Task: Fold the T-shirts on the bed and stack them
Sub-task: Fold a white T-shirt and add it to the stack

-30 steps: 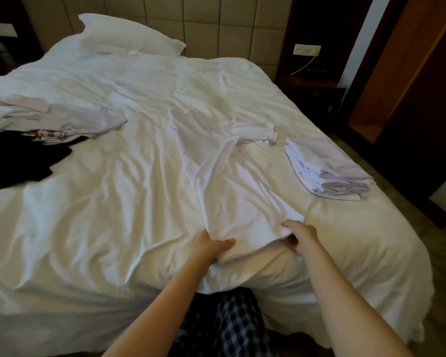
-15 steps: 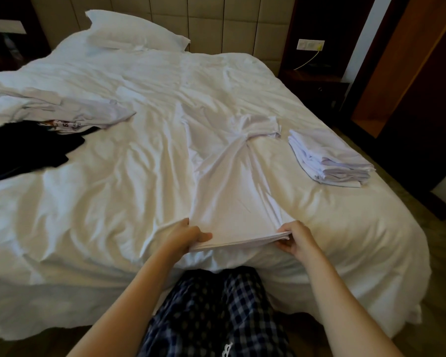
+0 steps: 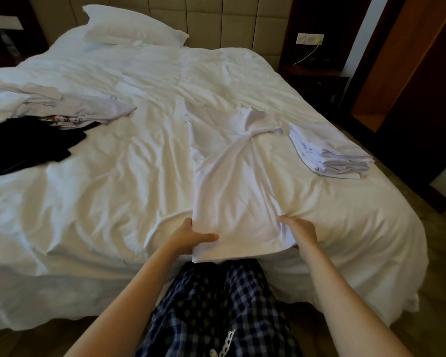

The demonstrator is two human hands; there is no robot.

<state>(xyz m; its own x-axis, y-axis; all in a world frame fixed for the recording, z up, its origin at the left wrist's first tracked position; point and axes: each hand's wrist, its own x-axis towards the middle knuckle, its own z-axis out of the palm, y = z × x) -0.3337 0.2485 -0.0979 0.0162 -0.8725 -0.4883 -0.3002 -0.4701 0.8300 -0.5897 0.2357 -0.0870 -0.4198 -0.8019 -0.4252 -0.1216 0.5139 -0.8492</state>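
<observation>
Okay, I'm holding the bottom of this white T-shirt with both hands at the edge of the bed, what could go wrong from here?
1. The sleeve at the far end of the white T-shirt is bunched and twisted, so folding now would likely trap a lump.
2. The hem gripped by the left hand and right hand overhangs the bed edge and may slide off if released.

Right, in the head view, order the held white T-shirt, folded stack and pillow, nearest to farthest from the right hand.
From the right hand:
1. white T-shirt, in its grip, near edge.
2. folded stack, right side.
3. pillow, far head end.
</observation>
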